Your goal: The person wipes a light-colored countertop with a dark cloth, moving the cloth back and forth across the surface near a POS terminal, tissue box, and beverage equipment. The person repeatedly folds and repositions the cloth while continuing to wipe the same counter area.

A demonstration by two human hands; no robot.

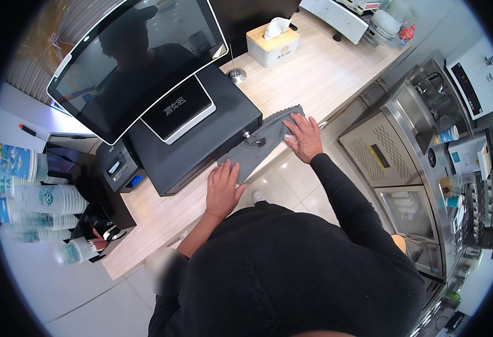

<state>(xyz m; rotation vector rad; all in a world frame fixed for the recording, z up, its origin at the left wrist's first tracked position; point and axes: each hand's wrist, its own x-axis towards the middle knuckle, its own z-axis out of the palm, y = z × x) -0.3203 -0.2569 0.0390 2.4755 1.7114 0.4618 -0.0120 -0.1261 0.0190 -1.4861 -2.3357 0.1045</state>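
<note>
A grey cloth with a scalloped edge lies on the light wood counter, along the front of a black cash drawer. On its near left end rests my left hand, fingers spread and flat. My right hand lies over the cloth's right end, fingers apart, at the counter's front edge. Between the hands a small key with a black tag hangs at the lock of the drawer, over the cloth. Neither hand grasps the cloth plainly.
A touchscreen terminal stands on the drawer, with a small printer to its left. Behind are a metal spike holder and a tissue box. Stacked cups stand at far left. A steel worktop with a sink is at right.
</note>
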